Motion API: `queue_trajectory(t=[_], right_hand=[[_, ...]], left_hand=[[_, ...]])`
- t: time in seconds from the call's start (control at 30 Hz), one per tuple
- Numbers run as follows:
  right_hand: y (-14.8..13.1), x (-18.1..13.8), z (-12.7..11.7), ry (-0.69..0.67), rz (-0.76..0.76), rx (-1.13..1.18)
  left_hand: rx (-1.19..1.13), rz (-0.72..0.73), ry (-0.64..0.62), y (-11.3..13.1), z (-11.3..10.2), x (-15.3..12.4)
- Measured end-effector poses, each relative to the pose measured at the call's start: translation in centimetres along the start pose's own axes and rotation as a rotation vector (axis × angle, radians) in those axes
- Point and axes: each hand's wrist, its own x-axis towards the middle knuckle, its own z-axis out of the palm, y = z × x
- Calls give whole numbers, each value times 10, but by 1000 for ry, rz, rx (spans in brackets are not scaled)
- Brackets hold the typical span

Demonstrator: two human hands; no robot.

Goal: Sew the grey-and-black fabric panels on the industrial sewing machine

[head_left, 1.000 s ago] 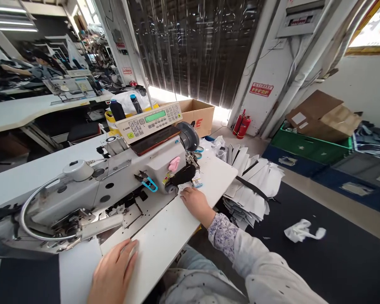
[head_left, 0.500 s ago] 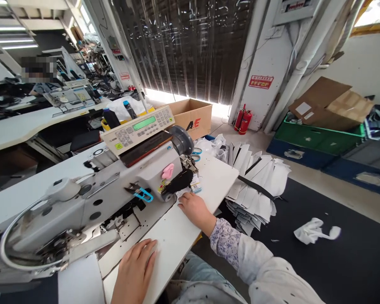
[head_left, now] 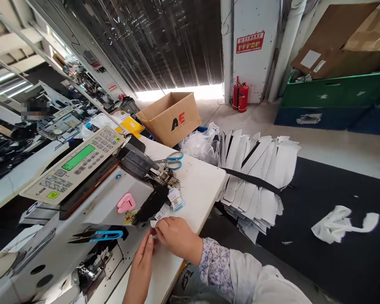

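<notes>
My right hand (head_left: 180,237) is closed, its fingertips pinching a small white printed label (head_left: 160,213) at the front edge of the sewing machine head (head_left: 91,207). Against those fingertips, my left hand (head_left: 142,259) holds its own fingers together; what is between them, if anything, is hidden. A banded stack of printed labels (head_left: 176,199) lies on the white tabletop (head_left: 194,179) just beyond. Blue-handled thread snips (head_left: 104,234) and a pink clip-like piece (head_left: 126,203) are on the machine body.
Blue-handled scissors (head_left: 174,160) lie at the table's far side. A control panel (head_left: 76,162) with a green screen tops the machine. Bundled white and grey cut pieces (head_left: 256,169) stand beyond the right edge, near a cardboard box (head_left: 174,120) and fire extinguishers (head_left: 240,97).
My left hand has moved from flat on the tabletop up to my right hand. My right hand has drawn toward me with the label. The view has shifted and tilted.
</notes>
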Motion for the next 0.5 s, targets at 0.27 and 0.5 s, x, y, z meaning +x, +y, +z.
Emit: queue_trajectory(t=[0.27,0.5], right_hand=[[0,2,-10,-17,-64,69],[12,-1,-23,152,23,264]], left_hand=[[-254,-87,55,13,12,11],[103,-22,122,-5,-10,2]])
